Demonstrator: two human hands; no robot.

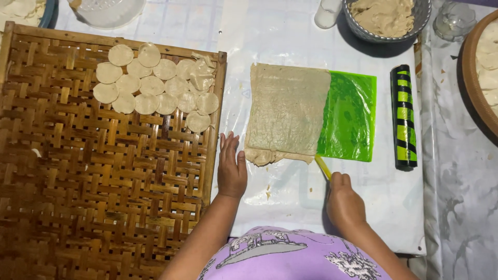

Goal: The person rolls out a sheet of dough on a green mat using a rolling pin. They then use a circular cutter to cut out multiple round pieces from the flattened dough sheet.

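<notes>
Woven bamboo tray (78, 181) is lying at far left on the bench (280, 207), which is covered with a white plastic sheet. Round dough discs (150, 85) are sitting in overlapping rows on the tray's upper right part.

Left hand (231, 167) is resting flat, palm down, fingers straight and close together, gripping nothing. It is lying on the sheet between the tray's right rim and the dough sheet (287, 111), just beside the near left corner of the dough, where a scraped-up lump is gathering; whether it is touching the dough cannot be told.

Dough sheet is lying thin and tan over the left part of a green plastic mat (350, 122); the mat's right part is showing bare.

Right hand (343, 199) is closing around a yellow strip (322, 166), pinching it, with the strip's far end meeting the near edge of the dough where dough and bare mat join.

Green-and-black striped roller (404, 118) is lying right of the mat, apart from both hands. Metal bowl (423, 18) holding dough is standing at the top.
</notes>
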